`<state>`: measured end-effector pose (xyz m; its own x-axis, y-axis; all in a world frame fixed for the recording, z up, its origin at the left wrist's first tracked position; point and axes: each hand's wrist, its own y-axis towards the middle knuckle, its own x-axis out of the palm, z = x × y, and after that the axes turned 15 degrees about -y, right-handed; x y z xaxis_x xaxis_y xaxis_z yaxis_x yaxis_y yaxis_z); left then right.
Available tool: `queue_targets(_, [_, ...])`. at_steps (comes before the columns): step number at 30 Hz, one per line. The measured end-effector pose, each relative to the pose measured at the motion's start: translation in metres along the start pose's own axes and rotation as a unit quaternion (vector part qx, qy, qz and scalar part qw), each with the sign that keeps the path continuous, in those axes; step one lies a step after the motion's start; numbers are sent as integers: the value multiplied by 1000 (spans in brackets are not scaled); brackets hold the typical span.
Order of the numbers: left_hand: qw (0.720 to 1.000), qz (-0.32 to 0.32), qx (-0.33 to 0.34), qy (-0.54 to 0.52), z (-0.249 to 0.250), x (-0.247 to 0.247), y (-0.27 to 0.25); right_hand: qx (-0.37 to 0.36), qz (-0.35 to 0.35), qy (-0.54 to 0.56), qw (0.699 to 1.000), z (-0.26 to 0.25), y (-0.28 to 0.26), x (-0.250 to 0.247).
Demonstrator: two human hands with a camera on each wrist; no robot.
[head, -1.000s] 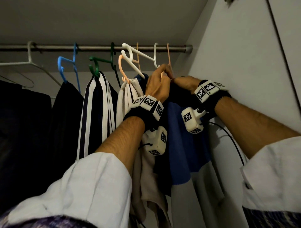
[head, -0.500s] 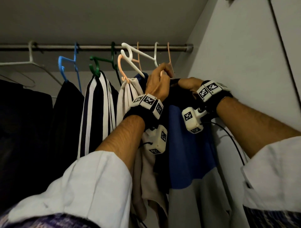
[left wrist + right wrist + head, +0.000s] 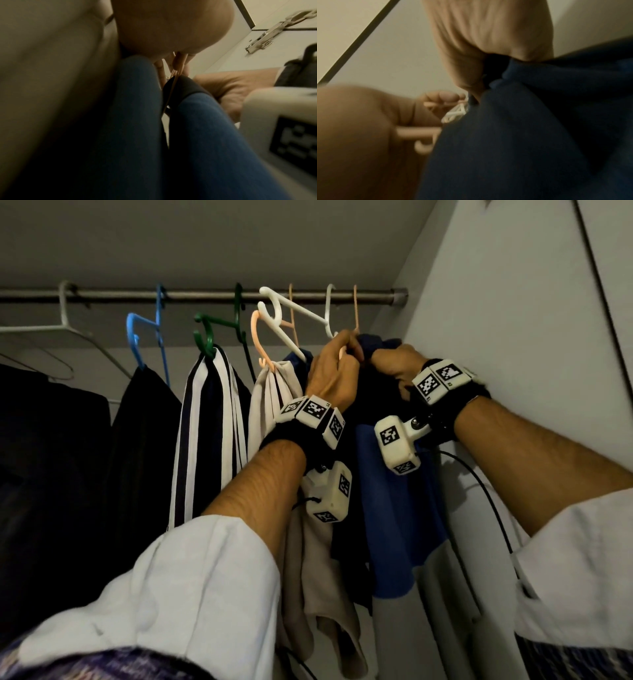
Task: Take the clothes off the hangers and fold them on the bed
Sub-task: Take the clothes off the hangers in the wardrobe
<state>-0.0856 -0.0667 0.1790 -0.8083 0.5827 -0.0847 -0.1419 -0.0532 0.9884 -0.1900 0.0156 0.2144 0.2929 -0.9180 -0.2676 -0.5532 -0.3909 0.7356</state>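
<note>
Wardrobe, early stage of the task: no garment is seen free of its hanger, and no bed is in view, so all folding is judged still to come. Item in hand: blue top (image 3: 394,501), dark at the neck and pale grey at the hem, hanging directly below both hands at the wall end of the rail (image 3: 205,295). Left hand (image 3: 334,371): fingers curled round the stem of a peach hanger (image 3: 356,313), just under its hook. Right hand (image 3: 397,364): just beside the left, nearly touching it, closed on a bunch of the top's dark collar; the right wrist view shows the cloth gathered under the fingers. Judged step: working the collar off the hanger; the top is not yet off. Remaining, to the left of the left hand: beige garment (image 3: 274,392) just beside it, striped garment (image 3: 209,433) next along, dark clothes (image 3: 68,460) well apart. A white hanger (image 3: 287,313) sits bare on the rail above the left hand.
</note>
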Motion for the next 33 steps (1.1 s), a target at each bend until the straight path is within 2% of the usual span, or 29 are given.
queue_targets(4, [1000,0,13,3,-3,-3,1,20,-132,44,990,3,4,0])
queue_targets(6, [1000,-2,22,-4,-3,-3,0,39,-171,94,980,2,-4,1])
queue_targets(8, [1000,0,18,-1,-2,-1,-1,39,-177,99,978,3,-9,2])
queue_targets(12, [1000,5,2,-5,3,2,-2,7,-83,59,995,1,-9,2])
queue_targets(15, [1000,9,-7,9,5,1,-2,28,14,120,992,-1,-8,1])
queue_targets(18, [1000,8,-2,15,4,0,-1,39,61,173,982,-3,-10,-3])
queue_targets(22, [1000,2,-3,24,8,1,-3,53,71,167,982,-5,-19,-8])
queue_targets(26, [1000,-8,-24,18,13,2,-6,83,43,168,981,3,-21,-1])
queue_targets(31, [999,-17,-29,30,15,3,-11,141,17,118,983,23,-43,5])
queue_targets(33, [999,-22,-37,33,17,5,-12,135,-3,106,985,35,-47,9])
